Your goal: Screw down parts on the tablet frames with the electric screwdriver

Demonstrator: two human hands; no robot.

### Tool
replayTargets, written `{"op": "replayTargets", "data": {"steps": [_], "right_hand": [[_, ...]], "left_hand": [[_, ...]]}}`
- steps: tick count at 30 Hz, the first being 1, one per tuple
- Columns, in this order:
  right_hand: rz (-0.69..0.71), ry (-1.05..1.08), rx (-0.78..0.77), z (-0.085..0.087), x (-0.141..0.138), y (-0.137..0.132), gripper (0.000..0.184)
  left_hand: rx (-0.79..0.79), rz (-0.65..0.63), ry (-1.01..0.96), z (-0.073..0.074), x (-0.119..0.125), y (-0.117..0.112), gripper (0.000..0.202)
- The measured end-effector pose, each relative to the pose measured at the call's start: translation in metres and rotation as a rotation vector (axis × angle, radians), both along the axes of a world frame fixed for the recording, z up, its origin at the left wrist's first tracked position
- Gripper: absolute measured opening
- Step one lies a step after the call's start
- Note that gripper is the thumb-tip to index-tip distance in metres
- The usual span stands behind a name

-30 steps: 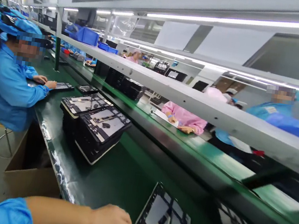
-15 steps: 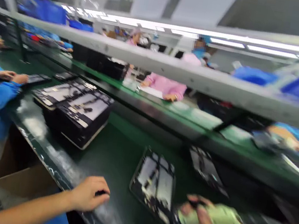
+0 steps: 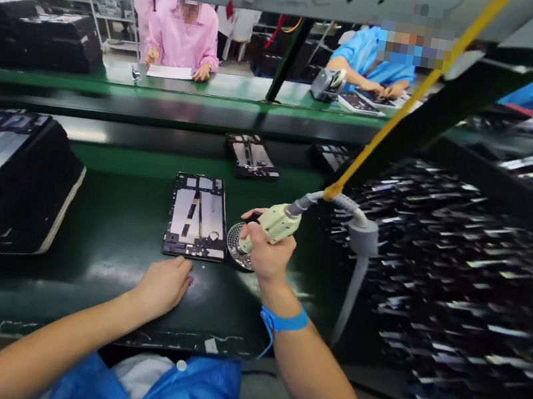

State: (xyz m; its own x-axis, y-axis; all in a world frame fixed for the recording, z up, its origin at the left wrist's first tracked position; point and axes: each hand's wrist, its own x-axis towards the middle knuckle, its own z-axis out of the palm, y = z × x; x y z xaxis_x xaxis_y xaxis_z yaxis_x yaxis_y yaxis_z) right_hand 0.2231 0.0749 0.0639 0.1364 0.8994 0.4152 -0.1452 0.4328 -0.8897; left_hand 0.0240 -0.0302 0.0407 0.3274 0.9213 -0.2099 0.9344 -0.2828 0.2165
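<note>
An opened tablet chassis (image 3: pixel 198 216) lies flat on the dark green bench in front of me. My left hand (image 3: pixel 162 285) rests on the bench just below its lower left corner, fingers loosely curled, holding nothing. My right hand (image 3: pixel 267 248) is closed round a pale green electric screwdriver (image 3: pixel 277 223), tilted down to the left, with a grey hose and a yellow cord running up from its back end. Its tip points at a small round metal dish (image 3: pixel 237 248) beside the chassis's right edge. A blue wrist strap (image 3: pixel 284 322) circles my right wrist.
A stack of black trays (image 3: pixel 1 178) stands at the left. More chassis (image 3: pixel 252 155) lie on the belt behind. Blurred stacks of parts (image 3: pixel 460 257) fill the right. Across the line sit a person in pink (image 3: pixel 184 35) and a person in blue (image 3: pixel 364 60).
My view has swung right and down from the line to my own bench. My right hand has come in holding the screwdriver over the round dish. My left hand has moved next to the chassis.
</note>
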Motion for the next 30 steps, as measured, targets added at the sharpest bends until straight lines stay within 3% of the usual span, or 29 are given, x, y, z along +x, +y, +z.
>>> {"op": "replayTargets", "data": {"steps": [5, 11, 19, 26, 30], "right_hand": [[0.002, -0.042, -0.04, 0.0, 0.002, -0.005, 0.026], [0.049, -0.102, -0.037, -0.005, 0.001, -0.009, 0.026], [0.041, -0.119, -0.022, 0.003, 0.002, -0.015, 0.026], [0.007, -0.203, -0.073, 0.002, 0.001, -0.017, 0.03], [0.004, -0.219, -0.09, 0.0, 0.001, -0.015, 0.033]], "left_hand": [[0.022, -0.077, 0.128, 0.008, 0.025, 0.021, 0.027], [0.032, -0.18, 0.309, 0.013, 0.046, 0.021, 0.034], [0.04, -0.402, 0.482, 0.024, 0.07, 0.021, 0.041], [-0.041, -0.529, 0.504, 0.012, 0.074, 0.014, 0.038], [-0.085, -0.506, 0.306, 0.019, 0.072, 0.021, 0.025]]}}
